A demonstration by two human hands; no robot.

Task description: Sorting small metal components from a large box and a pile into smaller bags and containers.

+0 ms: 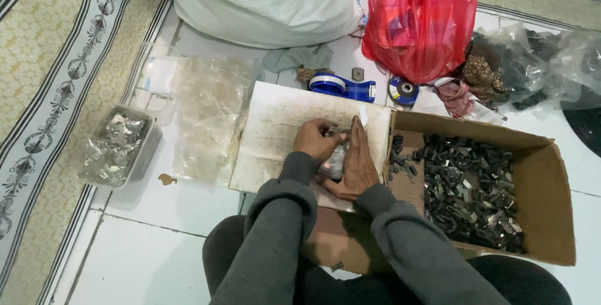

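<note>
My left hand [318, 140] and my right hand [355, 162] meet over a worn white board [275, 136] that lies on my lap. Between them is a small clear plastic bag [333, 164] with small dark and silvery metal pieces inside. The left hand's fingers curl on the bag's top. The right hand stands on edge, fingers straight, pressed against the bag's right side. Both arms are in grey sleeves. To the right sits an open cardboard box [541, 180] holding several loose black and silver metal clips [469, 186].
A clear tub [145, 145] of filled small bags sits at left beside a stack of empty clear bags [210, 114]. Behind the board lie a blue tape dispenser [343, 86], a tape roll [402, 90], a red plastic bag [421, 20], a white sack [263, 1] and clear bags [519, 67].
</note>
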